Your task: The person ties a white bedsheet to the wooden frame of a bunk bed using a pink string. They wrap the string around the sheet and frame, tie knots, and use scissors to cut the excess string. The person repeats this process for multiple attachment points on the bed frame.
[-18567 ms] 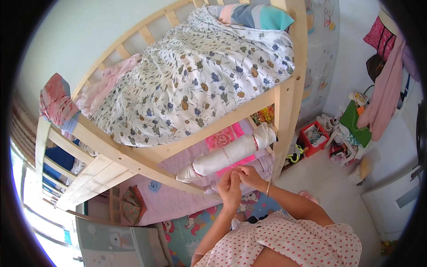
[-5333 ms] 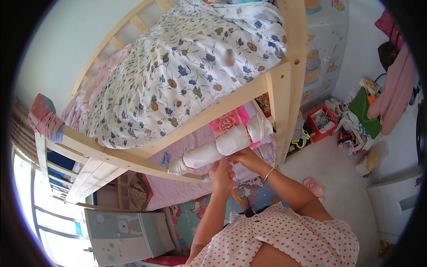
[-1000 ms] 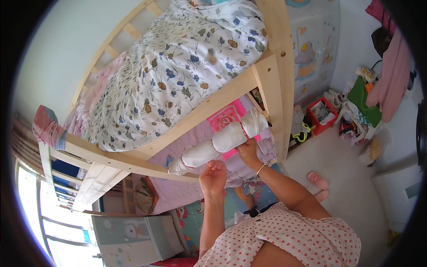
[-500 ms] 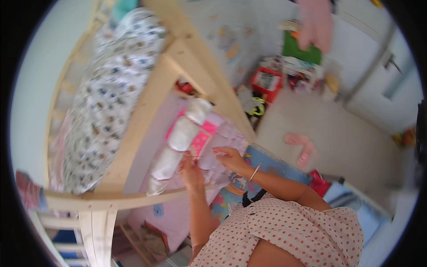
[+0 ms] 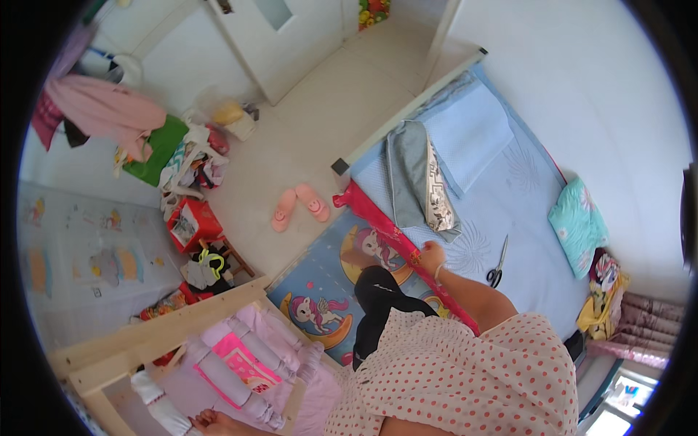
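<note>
My left hand (image 5: 209, 421) is at the lower edge, beside a white padded roll (image 5: 156, 403) tied into sections on the lower bunk. Its fingers are curled, and I cannot make out what is in them. Out over the near edge of the blue bed, my right hand (image 5: 432, 256) is closed, next to the red cloth border (image 5: 382, 232); what it may hold is hidden. Black-handled scissors (image 5: 497, 267) lie on the blue bed sheet (image 5: 476, 225), a little right of that hand.
A wooden bunk frame (image 5: 167, 320) surrounds lilac bedding with a pink panel (image 5: 243, 363). On the blue bed lie a folded grey cloth (image 5: 411, 174) and a teal pillow (image 5: 578, 221). Pink slippers (image 5: 298, 207) rest on the floor beside a cartoon mat (image 5: 291, 280).
My view has swung right toward the blue bed. My hands, close together over the white roll before, are now far apart; the right one has moved out to the bed.
</note>
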`<state>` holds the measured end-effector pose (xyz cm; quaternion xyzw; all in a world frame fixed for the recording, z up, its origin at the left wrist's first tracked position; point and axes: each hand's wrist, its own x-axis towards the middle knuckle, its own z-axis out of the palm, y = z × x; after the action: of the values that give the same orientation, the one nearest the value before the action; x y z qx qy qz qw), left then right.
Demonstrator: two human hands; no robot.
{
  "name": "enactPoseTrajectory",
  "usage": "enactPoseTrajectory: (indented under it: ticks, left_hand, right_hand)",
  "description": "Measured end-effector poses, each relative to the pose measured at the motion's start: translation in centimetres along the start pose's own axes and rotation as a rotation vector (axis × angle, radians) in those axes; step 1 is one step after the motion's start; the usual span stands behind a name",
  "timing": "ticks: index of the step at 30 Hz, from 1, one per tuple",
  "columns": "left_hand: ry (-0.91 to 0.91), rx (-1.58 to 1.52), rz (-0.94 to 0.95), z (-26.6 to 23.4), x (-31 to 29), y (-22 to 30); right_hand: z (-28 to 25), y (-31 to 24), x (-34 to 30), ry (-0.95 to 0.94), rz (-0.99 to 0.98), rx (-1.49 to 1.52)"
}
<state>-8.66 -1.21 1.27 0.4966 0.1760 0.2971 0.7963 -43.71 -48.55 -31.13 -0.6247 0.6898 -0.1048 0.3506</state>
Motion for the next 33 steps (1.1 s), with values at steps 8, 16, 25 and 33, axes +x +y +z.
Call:
enactPoseTrajectory:
  ticks: [8,16,25,33]
  left_hand:
    - [0.052,0.199,-0.039,2.1,-0.8,0.1]
    - [-0.258,0.319,-0.022,2.4,-2.1,-5.3]
    - [-0.137,0.051,-0.191,-3.2,6.8,-0.8]
    - [-0.105,-0.123,-0.276,-3.4,-0.2,1.0]
  right_hand:
    - [-5.0,15.7,4.4,0.266,0.463,-0.283]
    - [-9.0,26.9,2.8,0.471,0.878,-0.345]
    - [-7.7,39.1,6.8,-0.104,0.454,-0.465]
    - [-6.8,28.6,1.8,-0.043,0.406,0.558]
